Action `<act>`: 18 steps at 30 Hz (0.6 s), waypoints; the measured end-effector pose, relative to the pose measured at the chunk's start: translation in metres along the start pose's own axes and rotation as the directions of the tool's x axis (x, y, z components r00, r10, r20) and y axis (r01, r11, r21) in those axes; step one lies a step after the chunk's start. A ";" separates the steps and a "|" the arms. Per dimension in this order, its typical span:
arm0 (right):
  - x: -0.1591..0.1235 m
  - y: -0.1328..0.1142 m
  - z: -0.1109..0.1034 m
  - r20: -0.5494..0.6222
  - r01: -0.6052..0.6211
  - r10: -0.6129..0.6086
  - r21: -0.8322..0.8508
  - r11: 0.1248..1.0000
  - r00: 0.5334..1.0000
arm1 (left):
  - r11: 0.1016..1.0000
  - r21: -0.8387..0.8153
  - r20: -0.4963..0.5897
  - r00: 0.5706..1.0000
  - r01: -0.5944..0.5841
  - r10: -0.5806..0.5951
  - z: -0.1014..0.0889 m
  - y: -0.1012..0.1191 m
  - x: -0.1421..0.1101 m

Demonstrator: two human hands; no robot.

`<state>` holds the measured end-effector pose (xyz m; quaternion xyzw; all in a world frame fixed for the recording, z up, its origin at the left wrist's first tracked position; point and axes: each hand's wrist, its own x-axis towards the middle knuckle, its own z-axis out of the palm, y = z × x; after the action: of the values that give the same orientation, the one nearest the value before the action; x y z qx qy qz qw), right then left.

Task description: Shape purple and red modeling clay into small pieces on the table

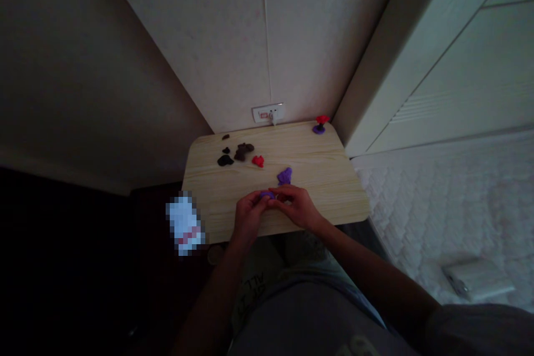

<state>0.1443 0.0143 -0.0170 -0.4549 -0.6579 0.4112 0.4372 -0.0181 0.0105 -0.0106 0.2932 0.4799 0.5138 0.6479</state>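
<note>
Between the fingertips of both hands is a small piece of purple modelling clay [267,194], held just above the front part of the wooden table [334,178]. My left hand [249,212] pinches it from the left. From the right, my right hand [299,207] presses on it, fingers curled, with something dark red partly showing under them. A larger purple clay lump [285,175] lies just beyond my right fingers. Farther back rest a red clay lump [258,161], a brown lump [243,151] and a black lump [226,161].
At the table's back right corner stands a small clay figure [321,124] with a red top and purple base. A wall socket [267,113] with a plug sits behind the table. To the right is a quilted mattress [459,206] bearing a white box [479,279].
</note>
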 end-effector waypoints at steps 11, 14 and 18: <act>-0.001 -0.011 0.011 0.132 0.374 -0.354 -0.455 0.808 0.926 | 0.882 -0.357 0.045 0.948 0.309 -0.314 0.006 0.000 0.007; 0.003 -0.020 0.016 0.257 0.427 -0.345 -0.441 0.789 0.903 | 0.886 -0.344 0.025 0.946 0.311 -0.323 0.004 -0.005 0.016; 0.008 -0.031 0.021 0.197 0.334 -0.274 -0.414 0.847 0.941 | 0.911 -0.318 0.000 0.961 0.261 -0.275 0.002 -0.010 0.020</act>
<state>0.1156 0.0110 0.0079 -0.4041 -0.8248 0.2054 0.3380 -0.0126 0.0269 -0.0252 0.1059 0.4416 0.4965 0.7398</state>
